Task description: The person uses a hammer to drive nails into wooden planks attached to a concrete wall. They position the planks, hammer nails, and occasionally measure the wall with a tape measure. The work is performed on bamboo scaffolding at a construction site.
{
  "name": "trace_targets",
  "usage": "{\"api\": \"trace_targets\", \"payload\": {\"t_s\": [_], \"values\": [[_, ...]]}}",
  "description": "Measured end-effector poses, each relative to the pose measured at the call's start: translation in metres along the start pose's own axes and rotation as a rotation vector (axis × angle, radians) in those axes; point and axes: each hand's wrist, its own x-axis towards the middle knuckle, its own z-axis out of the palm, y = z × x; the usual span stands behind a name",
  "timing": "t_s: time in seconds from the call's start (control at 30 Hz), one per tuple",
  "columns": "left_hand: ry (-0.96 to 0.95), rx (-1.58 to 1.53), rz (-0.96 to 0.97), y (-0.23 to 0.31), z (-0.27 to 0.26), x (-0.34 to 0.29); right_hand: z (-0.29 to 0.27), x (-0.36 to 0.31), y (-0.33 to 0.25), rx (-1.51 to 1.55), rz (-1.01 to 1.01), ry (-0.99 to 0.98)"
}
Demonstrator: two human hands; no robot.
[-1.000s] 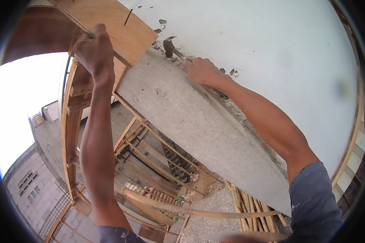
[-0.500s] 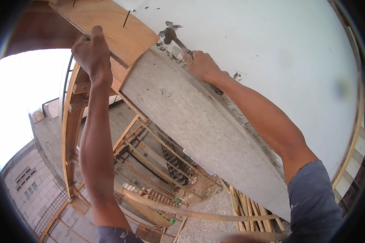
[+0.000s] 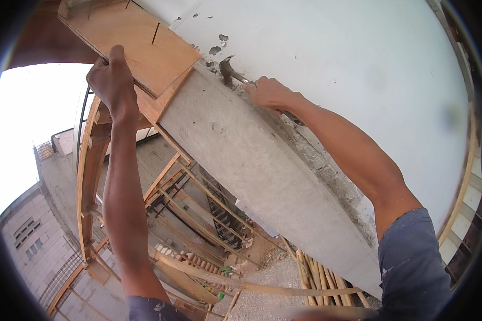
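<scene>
At the upper left, my left hand (image 3: pixel 114 85) is closed round the near edge of a plywood board (image 3: pixel 139 45), its thumb on top and the other fingers hidden beneath. A nail (image 3: pixel 155 33) stands up from the board, and more show toward its far end. My right hand (image 3: pixel 273 94) grips the handle of a claw hammer (image 3: pixel 227 69). The hammer's head is beside the board's right end, over the rough seam between a grey concrete beam (image 3: pixel 241 134) and the white wall (image 3: pixel 359 59). The board lies across the beam's upper end.
Chipped holes (image 3: pixel 215 51) mark the wall near the hammer. A curved wooden frame (image 3: pixel 85 176) runs down at the left. Far below, beyond the beam's edge, are wooden poles (image 3: pixel 321 275), gravel (image 3: pixel 262 294) and a metal staircase (image 3: pixel 219 208). A block building (image 3: pixel 32 230) stands at lower left.
The hammer has come down and slightly right, away from the chipped holes, and its head has turned. My left hand keeps its hold on the board while the whole view shifts slightly.
</scene>
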Motion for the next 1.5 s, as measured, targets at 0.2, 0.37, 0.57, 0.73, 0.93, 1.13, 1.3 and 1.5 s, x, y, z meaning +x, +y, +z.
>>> {"api": "trace_targets", "payload": {"t_s": [0.2,0.37,0.57,0.73,0.93,1.13,1.3,1.5], "values": [[0.047,0.008,-0.046,-0.004,-0.004,-0.001,0.002,0.003,-0.003,0.283,-0.115,0.333],[-0.003,-0.001,0.003,-0.007,-0.006,-0.002,0.009,-0.003,-0.005,-0.006,-0.067,0.12],[-0.015,-0.001,-0.006,-0.007,-0.011,-0.004,0.002,0.02,-0.02,0.245,-0.066,0.225],[-0.071,0.035,-0.005,-0.006,-0.015,-0.002,0.016,0.025,-0.021,-0.125,-0.139,0.286],[-0.053,0.049,0.021,-0.002,-0.018,0.001,0.002,0.039,-0.029,0.307,-0.098,0.319],[-0.042,0.045,0.077,0.003,-0.016,0.004,0.018,0.038,-0.034,-0.128,-0.153,0.319],[-0.015,0.021,0.105,0.007,0.002,0.005,-0.01,0.007,-0.005,0.19,0.012,0.097],[-0.14,0.245,-0.008,0.0,0.054,-0.016,-0.015,-0.077,0.045,0.604,0.039,0.229]]}}
